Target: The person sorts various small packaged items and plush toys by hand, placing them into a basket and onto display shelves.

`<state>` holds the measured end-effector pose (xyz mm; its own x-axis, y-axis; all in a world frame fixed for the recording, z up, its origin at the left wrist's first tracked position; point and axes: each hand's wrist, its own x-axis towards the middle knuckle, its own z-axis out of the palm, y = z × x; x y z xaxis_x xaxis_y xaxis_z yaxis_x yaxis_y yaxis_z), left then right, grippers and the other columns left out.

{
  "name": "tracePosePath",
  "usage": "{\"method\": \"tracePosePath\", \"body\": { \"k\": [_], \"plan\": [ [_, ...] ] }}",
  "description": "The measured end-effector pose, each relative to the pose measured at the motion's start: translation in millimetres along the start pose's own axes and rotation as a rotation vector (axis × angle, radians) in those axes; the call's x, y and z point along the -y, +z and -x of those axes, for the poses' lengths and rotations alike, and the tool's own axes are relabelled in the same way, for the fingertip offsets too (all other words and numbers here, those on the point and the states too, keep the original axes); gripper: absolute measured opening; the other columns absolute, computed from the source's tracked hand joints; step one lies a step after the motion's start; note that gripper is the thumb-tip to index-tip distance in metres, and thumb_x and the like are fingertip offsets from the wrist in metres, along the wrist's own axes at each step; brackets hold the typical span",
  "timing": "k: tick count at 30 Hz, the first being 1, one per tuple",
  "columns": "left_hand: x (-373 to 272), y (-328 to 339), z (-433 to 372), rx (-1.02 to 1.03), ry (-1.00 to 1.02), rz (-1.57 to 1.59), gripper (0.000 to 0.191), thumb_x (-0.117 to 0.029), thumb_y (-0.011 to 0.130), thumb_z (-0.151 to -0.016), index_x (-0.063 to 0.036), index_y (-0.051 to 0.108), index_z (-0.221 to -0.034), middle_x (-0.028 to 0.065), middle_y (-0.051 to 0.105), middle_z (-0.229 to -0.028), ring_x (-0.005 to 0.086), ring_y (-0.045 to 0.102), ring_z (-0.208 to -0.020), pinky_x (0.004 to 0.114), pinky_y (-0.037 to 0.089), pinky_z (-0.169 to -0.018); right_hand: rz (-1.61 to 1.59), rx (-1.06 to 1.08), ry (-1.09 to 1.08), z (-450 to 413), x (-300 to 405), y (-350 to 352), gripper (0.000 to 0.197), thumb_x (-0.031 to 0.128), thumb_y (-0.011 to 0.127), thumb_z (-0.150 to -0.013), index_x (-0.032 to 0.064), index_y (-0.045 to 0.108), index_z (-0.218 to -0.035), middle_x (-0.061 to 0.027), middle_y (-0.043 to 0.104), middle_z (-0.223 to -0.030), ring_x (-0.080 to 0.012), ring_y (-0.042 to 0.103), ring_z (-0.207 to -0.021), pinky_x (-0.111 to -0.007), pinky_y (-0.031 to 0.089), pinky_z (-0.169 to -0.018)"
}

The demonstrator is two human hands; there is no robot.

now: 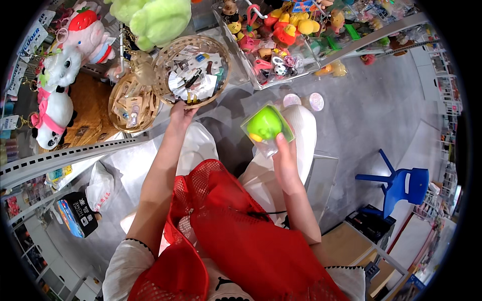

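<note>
My left hand [183, 113] grips the near rim of a round wicker basket [160, 90] holding small carded items and papers. In my right hand [285, 154] is a clear plastic package [265, 128] with a bright green, rounded toy inside that has a yellow part; my thumb lies on its near edge. The package is above my right knee. A smaller wicker basket [113, 119] with small packaged items sits to the left of the large one. A wire mesh basket [290, 79] of small toys and keychains lies beyond the package.
Plush keychains, including a panda [56, 116], hang at the left beside a metal shelf edge [75, 156]. Two round glittery items [316, 101] are near my right knee. A blue plastic chair [403, 188] is on the right, and a white plastic bag [99, 184] on the left.
</note>
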<state>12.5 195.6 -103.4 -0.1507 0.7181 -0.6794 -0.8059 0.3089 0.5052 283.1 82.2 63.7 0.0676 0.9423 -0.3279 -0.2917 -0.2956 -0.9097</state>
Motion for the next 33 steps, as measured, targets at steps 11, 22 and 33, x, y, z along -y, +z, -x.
{"method": "tracePosePath", "body": {
  "k": [11, 22, 33],
  "plan": [
    [12, -8, 16, 0.111, 0.026, -0.053, 0.035, -0.001, 0.038, -0.084, 0.0046, 0.04, -0.119, 0.0203, 0.048, -0.117, 0.034, 0.05, -0.108, 0.048, 0.045, -0.092, -0.708, 0.225, 0.365, -26, 12, 12, 0.061, 0.054, 0.026, -0.091, 0.0096, 0.031, -0.133, -0.0148, 0.041, -0.129, -0.034, 0.046, -0.114, -0.049, 0.045, -0.087],
    [13, 25, 143, 0.402, 0.064, -0.702, 0.07, -0.027, 0.056, -0.087, -0.005, 0.013, -0.138, 0.0157, 0.024, -0.14, 0.0312, 0.039, -0.121, 0.044, 0.03, -0.1, -0.97, 0.107, 0.649, -35, 8, 29, 0.055, 0.049, 0.027, -0.092, 0.0083, 0.035, -0.129, -0.0162, 0.04, -0.127, -0.0365, 0.045, -0.109, -0.052, 0.041, -0.092],
    [-10, 63, 143, 0.517, 0.389, -0.852, 0.079, -0.016, 0.073, -0.07, 0.0057, 0.026, -0.13, 0.0156, 0.044, -0.121, 0.0215, 0.049, -0.107, 0.032, 0.042, -0.089, -0.414, 0.254, 0.732, -32, -2, 56, 0.069, 0.061, 0.019, -0.088, 0.0079, 0.034, -0.13, -0.0136, 0.04, -0.124, -0.0278, 0.043, -0.109, -0.044, 0.035, -0.093]
  ]
}}
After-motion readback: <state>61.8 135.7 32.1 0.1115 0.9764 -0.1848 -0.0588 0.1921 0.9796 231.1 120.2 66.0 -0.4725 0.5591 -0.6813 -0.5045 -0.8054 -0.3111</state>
